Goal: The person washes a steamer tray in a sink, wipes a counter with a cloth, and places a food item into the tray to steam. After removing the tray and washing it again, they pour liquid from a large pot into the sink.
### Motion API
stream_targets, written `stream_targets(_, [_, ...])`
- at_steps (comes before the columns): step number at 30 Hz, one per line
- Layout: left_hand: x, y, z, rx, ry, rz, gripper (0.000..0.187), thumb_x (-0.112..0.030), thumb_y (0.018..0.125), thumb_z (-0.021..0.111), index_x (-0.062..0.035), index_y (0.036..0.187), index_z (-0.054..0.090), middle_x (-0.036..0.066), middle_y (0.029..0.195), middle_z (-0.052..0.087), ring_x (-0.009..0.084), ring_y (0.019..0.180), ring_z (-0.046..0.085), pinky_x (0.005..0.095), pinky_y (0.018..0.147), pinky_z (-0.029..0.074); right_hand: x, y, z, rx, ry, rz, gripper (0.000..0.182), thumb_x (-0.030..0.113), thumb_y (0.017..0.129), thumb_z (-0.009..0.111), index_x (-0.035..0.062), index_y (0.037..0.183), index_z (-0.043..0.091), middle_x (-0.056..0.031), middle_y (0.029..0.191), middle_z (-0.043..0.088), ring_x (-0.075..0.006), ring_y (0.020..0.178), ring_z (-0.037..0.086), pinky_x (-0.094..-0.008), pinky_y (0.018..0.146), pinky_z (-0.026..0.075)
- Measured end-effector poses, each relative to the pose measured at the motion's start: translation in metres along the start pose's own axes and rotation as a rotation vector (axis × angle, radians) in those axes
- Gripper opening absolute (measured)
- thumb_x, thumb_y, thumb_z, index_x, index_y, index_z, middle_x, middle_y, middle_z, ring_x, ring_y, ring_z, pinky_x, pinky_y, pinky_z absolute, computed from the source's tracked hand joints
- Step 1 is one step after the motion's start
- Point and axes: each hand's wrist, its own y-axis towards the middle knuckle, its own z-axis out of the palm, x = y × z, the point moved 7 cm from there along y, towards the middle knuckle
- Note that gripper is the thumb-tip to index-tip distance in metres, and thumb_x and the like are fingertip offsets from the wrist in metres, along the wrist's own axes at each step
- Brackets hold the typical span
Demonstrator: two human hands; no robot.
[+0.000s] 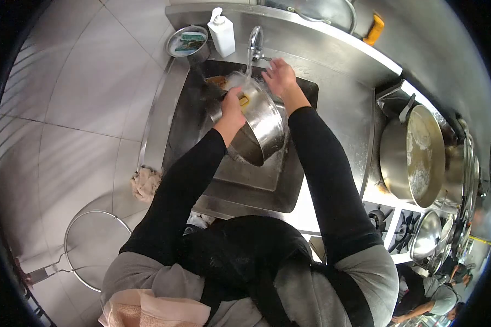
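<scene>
A steel pot is tilted on its side in the sink, under the running faucet. My left hand is closed round the pot's handle side, next to a small yellow piece. My right hand is raised beside the faucet lever, fingers apart, holding nothing. Water falls from the spout onto the pot's upper side, where there is some foam. Behind my left hand, an orange-brown item lies partly hidden at the sink's back.
A white pump bottle and a small metal container stand behind the sink. A crumpled cloth hangs at its left edge. A strainer is at lower left. Right are a large pot, burners and another person.
</scene>
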Motion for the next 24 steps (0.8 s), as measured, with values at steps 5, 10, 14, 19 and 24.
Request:
stream_targets(5, [-0.025,0.006,0.000,0.165,-0.136,0.055,0.029,-0.027,0.091,0.056,-0.0064,0.111,0.060,0.012,0.105,0.065,0.0296,0.096,0.064,0.0472,0.088,0.053,0.009,-0.036,0.037,0.439,-0.453,0.151,0.043,0.035,0.103,0.041,-0.0015,0.121,0.056,-0.0168,0.123,0.062,-0.0305,0.111,0.058,-0.0437,0.101,0.046])
stream_targets(10, [-0.049,-0.048,-0.022,0.132,-0.268,0.067,0.037,-0.028,0.092,0.052,-0.0058,0.120,0.058,0.012,0.118,0.062,0.0326,0.110,0.058,0.0516,0.099,0.045,0.031,-0.071,0.050,0.515,-0.976,-0.036,0.034,0.030,0.098,0.057,-0.0001,0.114,0.063,-0.0132,0.099,0.069,-0.0204,0.085,0.067,-0.0327,0.081,0.056])
stream_targets(14, [-0.064,-0.072,-0.099,0.017,-0.241,0.099,0.041,-0.027,0.088,0.052,-0.0056,0.122,0.057,0.012,0.123,0.061,0.0326,0.115,0.058,0.0537,0.104,0.041,0.035,-0.072,0.027,0.528,-0.885,-0.123,0.038,0.030,0.097,0.059,0.0020,0.123,0.062,-0.0128,0.106,0.068,-0.0186,0.097,0.065,-0.0333,0.087,0.055])
stream_targets(19, [-0.074,-0.076,-0.140,0.143,-0.060,0.149,0.037,-0.024,0.087,0.050,-0.0076,0.118,0.059,0.010,0.113,0.064,0.0316,0.104,0.061,0.0514,0.095,0.046,-0.010,-0.050,0.066,0.742,-0.320,0.096,0.044,0.034,0.099,0.055,0.0028,0.129,0.059,-0.0172,0.123,0.065,-0.0289,0.111,0.063,-0.0423,0.097,0.052])
stream_targets(24, [-0.078,-0.066,-0.102,0.084,0.332,0.162,0.030,-0.020,0.086,0.055,-0.0084,0.113,0.064,0.005,0.098,0.064,0.0258,0.086,0.064,0.0429,0.077,0.052,-0.004,-0.047,0.122,0.698,-1.305,-0.510,0.054,0.029,0.093,0.062,0.0033,0.139,0.050,-0.0148,0.132,0.061,-0.0270,0.122,0.057,-0.0351,0.107,0.043])
